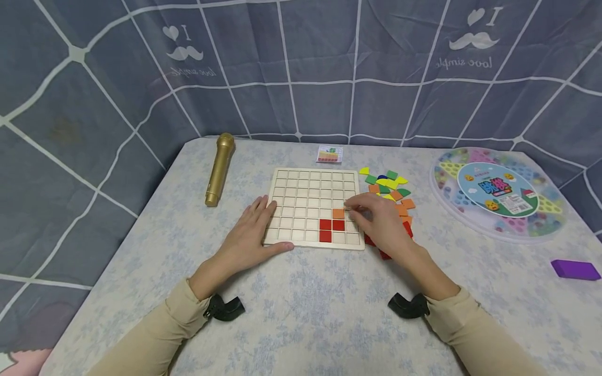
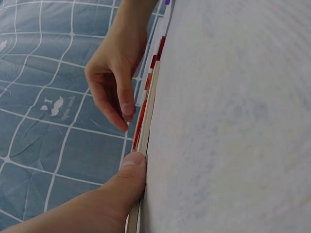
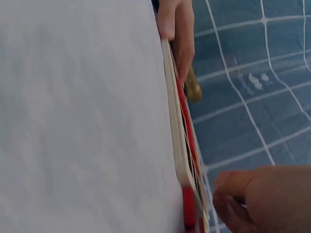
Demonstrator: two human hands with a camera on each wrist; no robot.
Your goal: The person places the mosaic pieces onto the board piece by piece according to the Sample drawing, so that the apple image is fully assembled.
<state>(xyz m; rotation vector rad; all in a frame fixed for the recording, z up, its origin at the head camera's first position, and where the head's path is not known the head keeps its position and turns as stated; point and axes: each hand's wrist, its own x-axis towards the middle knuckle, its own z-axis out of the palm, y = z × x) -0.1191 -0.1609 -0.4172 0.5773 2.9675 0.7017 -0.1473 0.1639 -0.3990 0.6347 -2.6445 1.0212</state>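
Observation:
My left hand (image 1: 249, 235) rests along the left side of a wooden grid board (image 1: 301, 189), fingers extended and thumb on its front edge. Over the board's right side hovers my right hand (image 1: 378, 219), its fingers bent; no tile shows between thumb and fingers in the left wrist view. Just left of those fingertips an orange square tile (image 1: 338, 213) lies in a cell. Red square tiles (image 1: 325, 224) fill several cells below it. Loose orange tiles (image 1: 407, 203) and red tiles (image 1: 385, 255) lie beside the right hand, partly hidden by it.
Yellow tiles (image 1: 364, 171) and green tiles (image 1: 392, 174) are scattered right of the board. Behind it lies a small pattern card (image 1: 330, 154). A gold microphone (image 1: 220, 169) is at left, a round clear case (image 1: 498, 190) at right, and a purple block (image 1: 576, 269) near the right edge.

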